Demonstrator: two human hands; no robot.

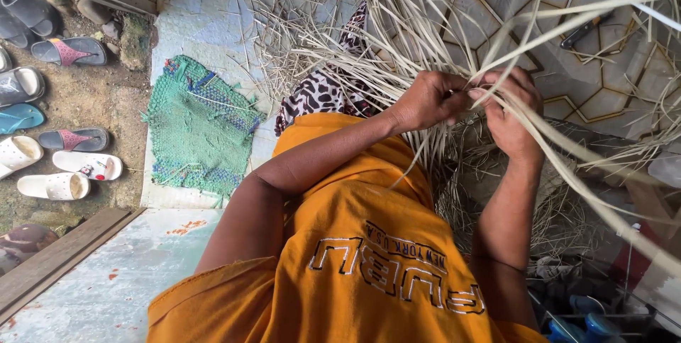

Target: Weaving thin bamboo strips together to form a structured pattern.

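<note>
Place: a home doorway used for weaving
Signs: sandals (64, 51) and slippers (53, 185) on the dirt outside, green doormat (198, 126), patterned tiled floor (610, 80), pale reed strips (397, 38) heaped about

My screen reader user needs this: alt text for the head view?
Both hands, left hand and right hand, grip pale cane strips above an orange shirt. A green mat and sandals lie left.

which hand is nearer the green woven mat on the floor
Left. The left hand grips the pale straw strips on the side toward the green mat, with cloth and floor between. The right hand works the same strips farther from it.
</note>
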